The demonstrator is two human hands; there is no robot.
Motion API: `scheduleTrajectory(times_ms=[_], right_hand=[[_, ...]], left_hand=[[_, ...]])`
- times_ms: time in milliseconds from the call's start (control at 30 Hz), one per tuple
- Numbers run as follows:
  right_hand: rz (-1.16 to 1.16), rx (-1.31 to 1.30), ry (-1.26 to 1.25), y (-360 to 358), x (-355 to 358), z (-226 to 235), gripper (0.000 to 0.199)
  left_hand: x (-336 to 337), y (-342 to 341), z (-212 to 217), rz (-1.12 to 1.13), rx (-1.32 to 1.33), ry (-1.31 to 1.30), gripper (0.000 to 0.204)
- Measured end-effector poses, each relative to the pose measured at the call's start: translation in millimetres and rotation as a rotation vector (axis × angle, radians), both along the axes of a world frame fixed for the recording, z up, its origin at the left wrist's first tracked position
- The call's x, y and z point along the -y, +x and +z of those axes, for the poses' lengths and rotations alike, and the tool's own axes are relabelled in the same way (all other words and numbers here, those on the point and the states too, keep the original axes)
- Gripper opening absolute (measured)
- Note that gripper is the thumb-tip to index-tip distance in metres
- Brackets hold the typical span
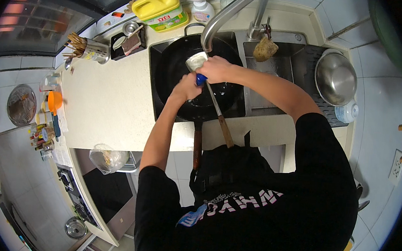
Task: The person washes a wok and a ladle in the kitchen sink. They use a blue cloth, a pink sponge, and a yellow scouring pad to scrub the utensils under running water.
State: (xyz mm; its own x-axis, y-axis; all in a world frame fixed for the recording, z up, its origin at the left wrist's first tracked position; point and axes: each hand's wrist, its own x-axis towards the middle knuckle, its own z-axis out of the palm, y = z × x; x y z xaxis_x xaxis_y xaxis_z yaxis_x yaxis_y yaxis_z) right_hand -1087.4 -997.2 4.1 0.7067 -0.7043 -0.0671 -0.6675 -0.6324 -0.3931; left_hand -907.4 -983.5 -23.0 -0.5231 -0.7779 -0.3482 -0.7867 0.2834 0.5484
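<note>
Over a black wok (173, 52) in the left sink basin, both my hands are closed around the head end of a metal wok spatula (214, 103). My right hand (216, 70) grips it just below its pale, shiny head. Next to it, my left hand (186, 88) is closed at the spatula's neck, against a small blue thing (201, 79) whose kind I cannot make out. The spatula's wooden handle slants down toward my body. Wet glints show inside the wok, and its brown handle juts over the counter's front edge.
A curved faucet (233, 11) arches close above my hands. Behind stand a yellow jug (158, 8) and a pump bottle (200, 7). A chopstick holder (96, 51) is at left; a steel bowl (336, 79) rests on the right drainboard. A sponge (265, 50) hangs by the faucet.
</note>
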Motion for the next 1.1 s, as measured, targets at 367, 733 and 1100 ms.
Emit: scheduleTrajectory(times_ms=[367,733,1100], right_hand=[[-0.441,0.737,0.149,-5,-21,-4,0.033],[-0.546,0.916,0.669,-2,-40,-11,0.055],[-0.509,1.140,0.763,2,-51,16,0.023]], left_hand=[[-24,13,22,0.703,-0.979,0.903,0.065],[-16,1,51,0.770,-0.984,0.324,0.034],[-15,38,90,0.476,-0.420,-0.424,0.022]])
